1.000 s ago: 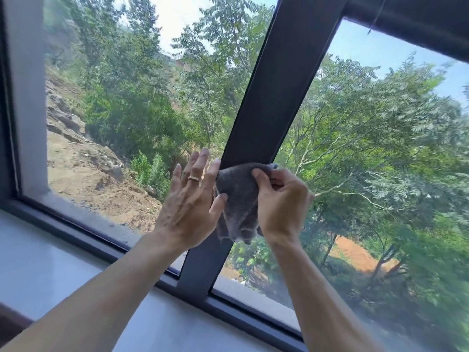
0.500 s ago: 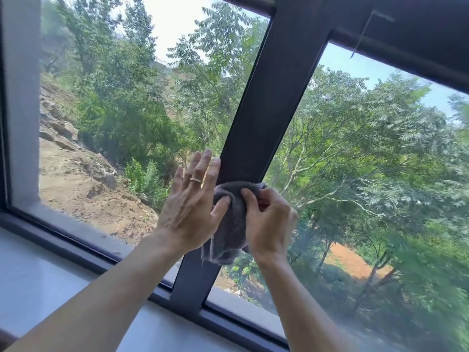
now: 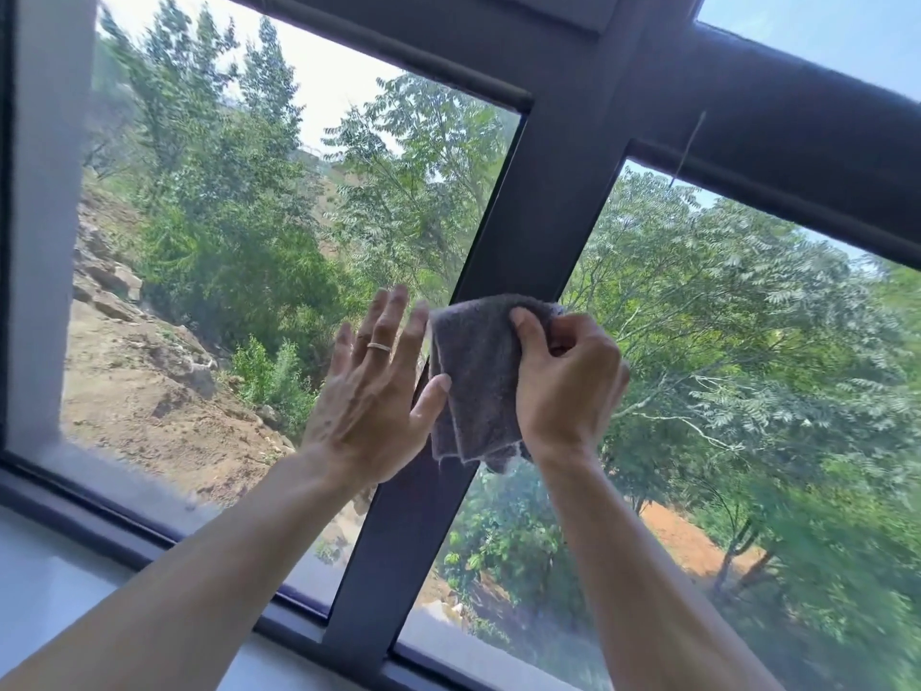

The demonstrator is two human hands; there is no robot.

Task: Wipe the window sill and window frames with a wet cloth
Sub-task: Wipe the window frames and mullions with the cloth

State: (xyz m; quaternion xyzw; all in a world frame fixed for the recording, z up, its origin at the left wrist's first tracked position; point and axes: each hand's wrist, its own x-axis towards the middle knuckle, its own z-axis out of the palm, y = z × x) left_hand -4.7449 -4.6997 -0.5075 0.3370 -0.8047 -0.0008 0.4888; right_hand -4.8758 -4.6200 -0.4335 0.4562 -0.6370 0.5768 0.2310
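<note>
Cloth (image 3: 478,376) pinched by right hand (image 3: 563,376) vs frame (image 3: 528,231); left hand (image 3: 369,396) flat.

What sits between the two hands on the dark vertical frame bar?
In the head view, the grey cloth on the dark vertical frame bar, gripped by the right hand, with the left hand touching it.

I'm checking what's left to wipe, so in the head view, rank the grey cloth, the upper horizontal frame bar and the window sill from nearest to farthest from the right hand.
1. grey cloth: gripped by the right hand.
2. upper horizontal frame bar: above, to the right.
3. window sill: far lower left.
</note>
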